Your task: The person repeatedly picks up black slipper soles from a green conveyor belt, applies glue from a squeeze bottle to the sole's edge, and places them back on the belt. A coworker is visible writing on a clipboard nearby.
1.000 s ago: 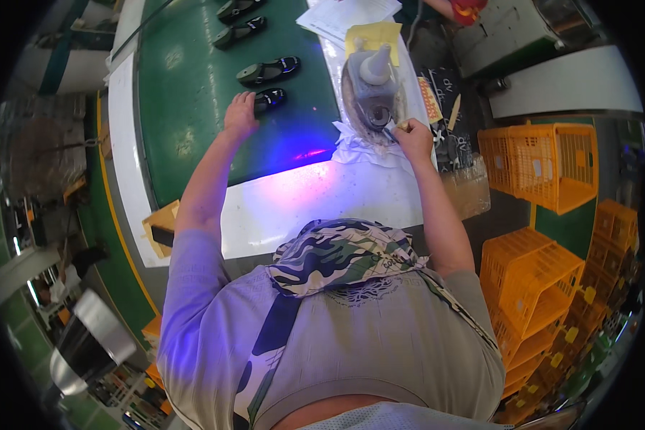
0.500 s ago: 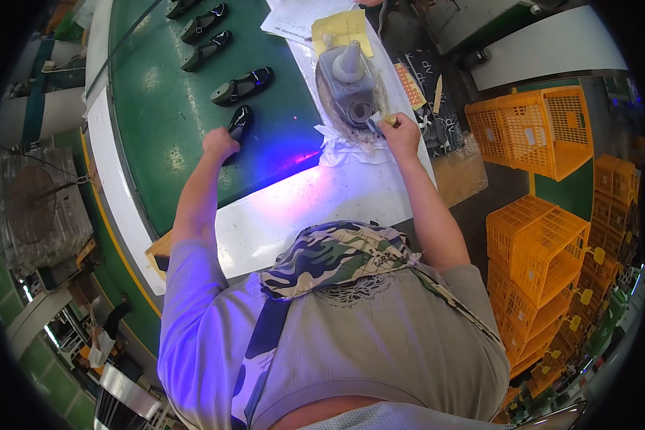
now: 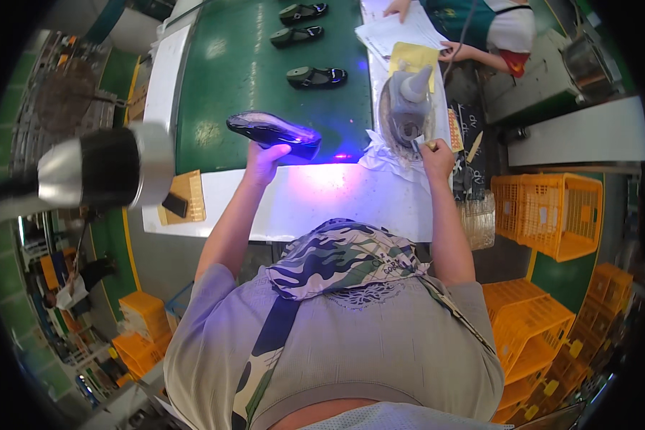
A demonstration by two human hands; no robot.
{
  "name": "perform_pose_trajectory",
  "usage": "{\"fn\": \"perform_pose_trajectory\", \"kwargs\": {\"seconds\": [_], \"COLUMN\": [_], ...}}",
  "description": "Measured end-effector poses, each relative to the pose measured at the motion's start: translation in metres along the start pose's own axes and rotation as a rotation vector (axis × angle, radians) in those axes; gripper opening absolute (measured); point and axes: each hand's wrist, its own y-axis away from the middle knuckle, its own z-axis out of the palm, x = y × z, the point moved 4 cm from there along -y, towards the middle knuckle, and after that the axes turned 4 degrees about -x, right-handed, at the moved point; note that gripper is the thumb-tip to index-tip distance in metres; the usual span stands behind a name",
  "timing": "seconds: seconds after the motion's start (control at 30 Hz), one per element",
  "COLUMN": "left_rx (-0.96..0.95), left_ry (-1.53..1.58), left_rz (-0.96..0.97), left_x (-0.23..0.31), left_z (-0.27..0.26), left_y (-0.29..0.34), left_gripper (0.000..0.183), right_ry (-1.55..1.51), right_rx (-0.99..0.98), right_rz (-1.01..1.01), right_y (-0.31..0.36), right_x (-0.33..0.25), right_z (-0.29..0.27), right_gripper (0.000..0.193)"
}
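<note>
My left hand (image 3: 264, 162) is closed around a glossy black shoe (image 3: 274, 133), lifted above the near edge of the green belt (image 3: 215, 107) and tilted with its sole side partly up. Blue-violet light falls on the shoe's right end. My right hand (image 3: 439, 160) pinches a small brush (image 3: 420, 146) with a yellowish handle. Its tip is beside a small round dark pot (image 3: 410, 132), but I cannot tell whether it touches. Behind the pot stands a grey bottle (image 3: 414, 89) with a pale cone-shaped nozzle, and a crumpled white cloth (image 3: 381, 159) lies in front.
Several black strap shoes (image 3: 317, 78) lie farther along the belt. Another person's arm (image 3: 480, 57) reaches over papers (image 3: 394, 32) at the back right. A lamp-like metal head (image 3: 107, 166) looms at left. Orange crates (image 3: 545, 215) stand at right; cardboard and a phone (image 3: 174, 204) lie at left.
My left hand has picked the nearest shoe off the belt and brought it closer, turning it. My right hand stays by the pot with the brush. The view has swung left.
</note>
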Motion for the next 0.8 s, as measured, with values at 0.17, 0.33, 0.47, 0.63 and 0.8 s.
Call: {"fn": "perform_pose_trajectory", "kwargs": {"seconds": [0.17, 0.33, 0.47, 0.63, 0.8], "left_rx": [-0.023, 0.01, 0.051, 0.115, 0.17], "left_ry": [-0.695, -0.844, -1.136, -1.235, -1.313], "left_rz": [0.35, 0.846, 0.971, 1.036, 1.022], "left_x": [0.033, 0.055, 0.083, 0.096, 0.104], "left_z": [0.04, 0.037, 0.05, 0.046, 0.049], "left_y": [0.046, 0.087, 0.119, 0.146, 0.161], "left_gripper": [0.059, 0.052, 0.049, 0.049, 0.05], "right_ry": [-0.654, -1.002, -1.096, -0.977, -0.966], "right_rx": [-0.318, -0.72, -0.876, -0.855, -0.949], "right_rz": [0.02, -0.096, -0.225, -0.417, -0.408], "right_y": [0.011, 0.056, 0.092, 0.113, 0.13], "right_x": [-0.059, -0.181, -0.25, -0.276, -0.282], "right_z": [0.026, 0.046, 0.053, 0.08, 0.092], "right_gripper": [0.017, 0.02, 0.02, 0.017, 0.015]}}
